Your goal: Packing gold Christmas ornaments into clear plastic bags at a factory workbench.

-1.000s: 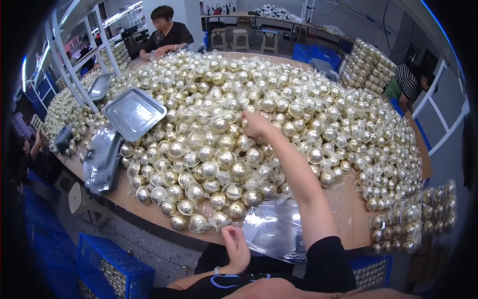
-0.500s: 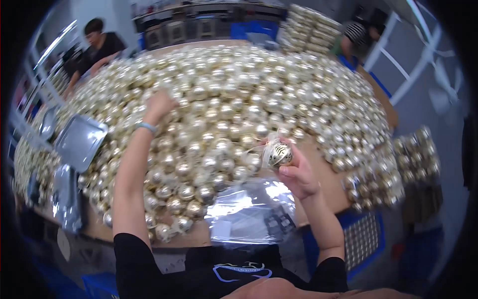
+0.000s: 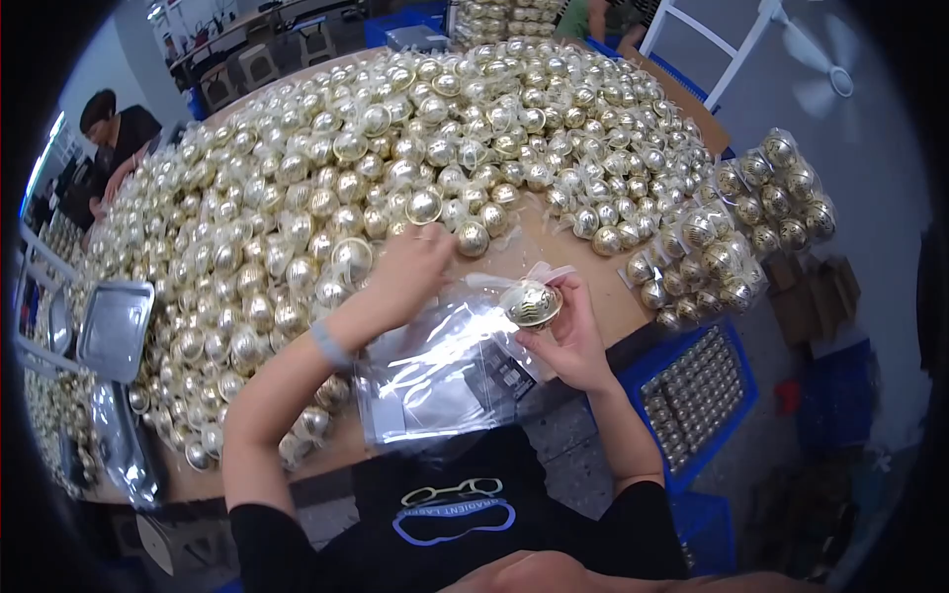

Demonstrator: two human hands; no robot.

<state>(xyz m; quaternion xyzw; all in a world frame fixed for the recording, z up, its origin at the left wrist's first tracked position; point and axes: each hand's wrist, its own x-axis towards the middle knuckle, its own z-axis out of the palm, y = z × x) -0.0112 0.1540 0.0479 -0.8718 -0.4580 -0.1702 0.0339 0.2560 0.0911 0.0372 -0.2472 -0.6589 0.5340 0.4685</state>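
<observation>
In the head view, the step in hand looks like picking out single balls: the right hand [image 3: 573, 344] grips a patterned golden ball [image 3: 530, 304] between thumb and fingers, a pale ribbon [image 3: 552, 275] trailing above it. The left hand [image 3: 409, 269] reaches ahead and to its left, fingers bent at the near edge of the ball pile [image 3: 287, 203]; I can't make out whether they hold anything. A clear plastic sheet [image 3: 425, 390] lies between the forearms, partly under the left one. Any next move seems to call for a light pinch on the smooth shell, with the ribbon kept free.

The left fingertips are hidden behind the back of that hand, and the right fingers cover part of the held ball. Beyond the pile, past the right hand, a co-worker [image 3: 600, 22] is cut off at the upper edge.
</observation>
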